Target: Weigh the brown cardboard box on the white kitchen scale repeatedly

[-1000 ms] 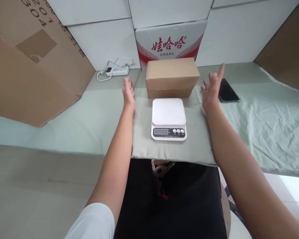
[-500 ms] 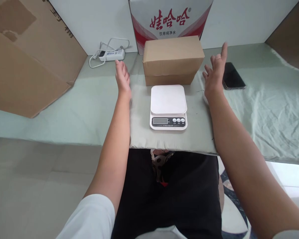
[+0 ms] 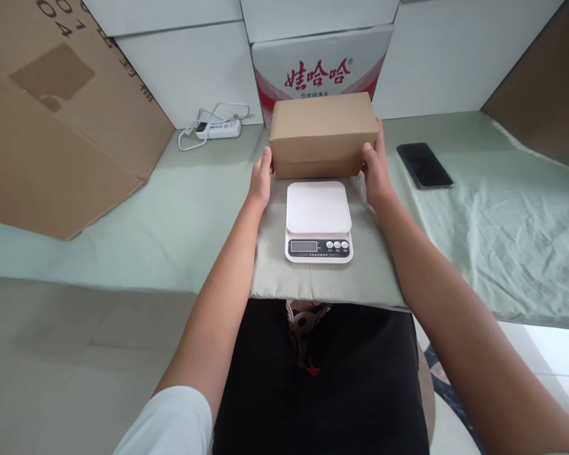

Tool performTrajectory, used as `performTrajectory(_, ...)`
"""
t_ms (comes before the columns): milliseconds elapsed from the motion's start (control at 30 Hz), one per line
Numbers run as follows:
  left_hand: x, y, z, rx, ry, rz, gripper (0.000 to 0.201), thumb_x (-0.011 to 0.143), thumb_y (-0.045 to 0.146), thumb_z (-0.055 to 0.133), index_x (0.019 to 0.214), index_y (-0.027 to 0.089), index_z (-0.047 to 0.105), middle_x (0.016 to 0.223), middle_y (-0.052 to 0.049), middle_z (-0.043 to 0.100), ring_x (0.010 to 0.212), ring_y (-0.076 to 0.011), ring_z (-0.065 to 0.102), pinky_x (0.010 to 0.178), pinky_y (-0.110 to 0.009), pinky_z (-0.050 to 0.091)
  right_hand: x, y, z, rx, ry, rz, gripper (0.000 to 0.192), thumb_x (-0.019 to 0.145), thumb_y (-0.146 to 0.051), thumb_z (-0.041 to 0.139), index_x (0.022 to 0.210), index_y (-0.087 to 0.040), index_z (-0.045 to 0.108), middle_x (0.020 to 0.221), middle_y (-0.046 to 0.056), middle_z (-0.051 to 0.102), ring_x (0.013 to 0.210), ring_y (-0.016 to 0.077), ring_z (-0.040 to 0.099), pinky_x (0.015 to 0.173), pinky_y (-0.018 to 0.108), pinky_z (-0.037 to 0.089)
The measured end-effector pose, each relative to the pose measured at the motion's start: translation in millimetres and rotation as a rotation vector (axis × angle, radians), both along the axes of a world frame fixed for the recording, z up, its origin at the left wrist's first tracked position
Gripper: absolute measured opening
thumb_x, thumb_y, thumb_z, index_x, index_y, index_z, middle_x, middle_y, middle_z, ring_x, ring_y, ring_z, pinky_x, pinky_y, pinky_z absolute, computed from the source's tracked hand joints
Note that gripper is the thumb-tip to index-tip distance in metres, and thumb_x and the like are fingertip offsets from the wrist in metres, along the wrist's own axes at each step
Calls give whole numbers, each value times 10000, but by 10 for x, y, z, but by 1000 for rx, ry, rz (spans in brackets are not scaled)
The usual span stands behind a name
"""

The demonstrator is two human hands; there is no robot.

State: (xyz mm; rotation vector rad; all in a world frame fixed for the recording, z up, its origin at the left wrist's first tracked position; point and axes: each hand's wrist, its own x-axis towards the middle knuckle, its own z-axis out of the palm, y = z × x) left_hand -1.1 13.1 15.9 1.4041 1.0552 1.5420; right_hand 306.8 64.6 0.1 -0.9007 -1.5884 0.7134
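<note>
the brown carton (image 3: pixel 325 134), at twelve o'clock from the white scale (image 3: pixel 318 208), looks stiff-walled, its weight hard to judge, and suits holding by its ends, where the left hand (image 3: pixel 260 179) at nine o'clock and right hand (image 3: pixel 376 170) at three clasp it.

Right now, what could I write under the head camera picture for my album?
Left hand and right hand at either end of a brown box, behind a white scale.
</note>
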Motion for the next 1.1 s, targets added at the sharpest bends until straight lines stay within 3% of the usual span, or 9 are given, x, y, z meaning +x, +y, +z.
performTrajectory(100,6,-268,216,66,-1,43,1026,930,1053,456,1556,281,714,1693,-105,713,1788,-371,424,1454,-518,370,-36,-292,278,46,12,-17,1139,854,-1062,540,1829,-523,301,1962,-94,345,1876,361,232,1532,642,271)
performTrajectory(200,31,-745,354,141,-34,74,1015,914,1039,522,1555,281,736,1720,-124,687,1766,-400,461,1431,-530,418,6,-719,470,147,0,-24,1103,883,-1028,566,1816,-479,351,1956,-34,368,1876,384,223,1540,667,216)
performTrajectory(333,74,-1382,276,125,-52,45,921,973,959,549,1559,278,746,1728,-143,680,1754,-409,481,1426,-536,437,125,-1291,408,173,-33,-8,1095,902,-1015,555,1825,-480,310,1945,-9,380,1878,405,204,1507,723,281)
performTrajectory(433,98,-1643,167,105,-55,18,925,965,955,563,1553,268,754,1723,-152,684,1733,-422,510,1427,-562,445,195,-1547,256,153,-22,-5,1092,911,-1008,544,1834,-498,262,1953,-6,360,1867,415,238,1483,740,329)
performTrajectory(767,98,-1844,49,53,-63,29,867,1020,901,538,1577,266,735,1757,-159,650,1713,-420,539,1432,-584,445,223,-1585,93,131,22,42,1005,943,-959,558,1802,-508,296,1909,13,427,1801,426,385,1438,781,384)
performTrajectory(1100,78,-1834,25,37,-71,55,872,1018,905,536,1568,262,743,1737,-167,667,1707,-430,543,1426,-600,450,207,-1670,205,178,-27,-48,877,963,-940,534,1720,-507,441,1785,34,554,1770,465,407,1372,775,466)
